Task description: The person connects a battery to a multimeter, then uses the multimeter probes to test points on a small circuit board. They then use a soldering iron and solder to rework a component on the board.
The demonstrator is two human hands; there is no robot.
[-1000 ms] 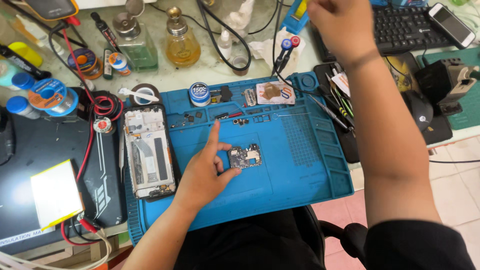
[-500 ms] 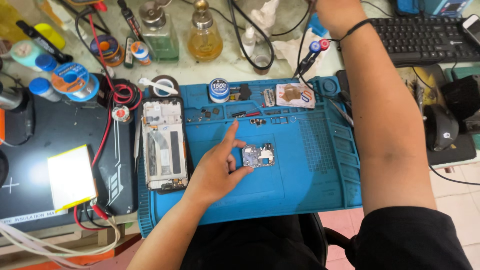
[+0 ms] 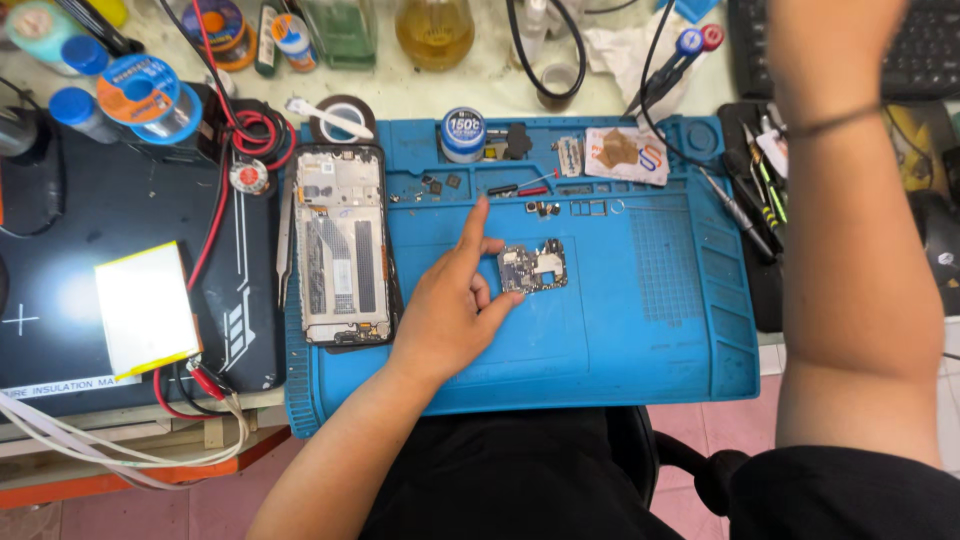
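Observation:
My left hand (image 3: 450, 315) rests on a blue silicone work mat (image 3: 650, 340). Its thumb and a bent finger pinch the left edge of a small phone circuit board (image 3: 535, 267) that lies flat on the mat, and the index finger points up. An opened phone frame (image 3: 342, 245) lies just left of that hand. My right hand (image 3: 830, 35) is raised at the top edge above a wrist band. Its fingers are cut off by the frame, so what it holds is hidden.
A solder tin (image 3: 463, 133), small screws and parts sit in the mat's top trays. Tweezers and screwdrivers (image 3: 755, 185) lie to the right. On the left are a black mat (image 3: 120, 210) with a flat battery (image 3: 145, 305), red wires, solder spools and bottles. A keyboard (image 3: 935, 45) is at the top right.
My right hand has risen toward the top edge, its fingers now out of sight. My left hand stays on the circuit board. The view has shifted slightly.

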